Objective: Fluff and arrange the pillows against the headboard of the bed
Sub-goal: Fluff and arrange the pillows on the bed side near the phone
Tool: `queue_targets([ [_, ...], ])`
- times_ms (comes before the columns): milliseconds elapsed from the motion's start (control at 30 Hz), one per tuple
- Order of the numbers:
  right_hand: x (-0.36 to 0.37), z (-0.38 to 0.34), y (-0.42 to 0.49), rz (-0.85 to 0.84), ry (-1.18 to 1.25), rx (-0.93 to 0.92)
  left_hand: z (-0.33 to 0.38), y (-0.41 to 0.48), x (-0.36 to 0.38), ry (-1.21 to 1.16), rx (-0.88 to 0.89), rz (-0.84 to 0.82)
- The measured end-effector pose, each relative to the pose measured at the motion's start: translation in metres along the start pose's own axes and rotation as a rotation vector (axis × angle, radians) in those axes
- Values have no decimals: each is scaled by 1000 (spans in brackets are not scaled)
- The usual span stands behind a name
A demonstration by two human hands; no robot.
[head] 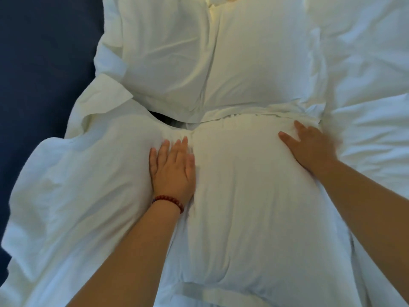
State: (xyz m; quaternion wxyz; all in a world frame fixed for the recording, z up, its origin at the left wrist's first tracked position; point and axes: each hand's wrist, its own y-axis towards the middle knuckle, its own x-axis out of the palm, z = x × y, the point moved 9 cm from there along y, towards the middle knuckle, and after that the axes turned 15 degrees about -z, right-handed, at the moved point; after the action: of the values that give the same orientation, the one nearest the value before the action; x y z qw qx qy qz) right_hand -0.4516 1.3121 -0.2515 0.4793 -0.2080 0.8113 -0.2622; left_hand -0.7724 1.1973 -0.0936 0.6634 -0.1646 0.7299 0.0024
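A plump white pillow (243,196) lies in front of me, filling the lower middle of the view. My left hand (172,169), with a red bead bracelet at the wrist, presses flat on its left side with straight fingers. My right hand (309,145) rests flat on the pillow's upper right corner, fingers spread and slightly blurred. A second white pillow (199,58) lies just beyond the near one, its lower edge meeting the near pillow's far edge. The headboard is not visible.
A dark blue surface (39,63) fills the left side beyond the bedding. Rumpled white bedding (371,85) covers the right. Loose white fabric (77,185) spreads to the left of the near pillow.
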Motion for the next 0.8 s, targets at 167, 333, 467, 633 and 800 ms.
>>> queue_targets([
  [167, 0, -4, 3, 68, 188, 12, 27, 9, 23, 63, 130, -162],
  [333, 5, -13, 4, 24, 568, 26, 27, 15, 49, 148, 89, -194],
  [467, -14, -20, 4, 99, 607, 12, 29, 20, 57, 144, 86, -198],
  [633, -73, -49, -13, 411, 558, -185, 28, 17, 51, 116, 67, -166],
  [800, -60, -20, -2, 435, 267, 10, 32, 26, 56, 143, 66, -176],
])
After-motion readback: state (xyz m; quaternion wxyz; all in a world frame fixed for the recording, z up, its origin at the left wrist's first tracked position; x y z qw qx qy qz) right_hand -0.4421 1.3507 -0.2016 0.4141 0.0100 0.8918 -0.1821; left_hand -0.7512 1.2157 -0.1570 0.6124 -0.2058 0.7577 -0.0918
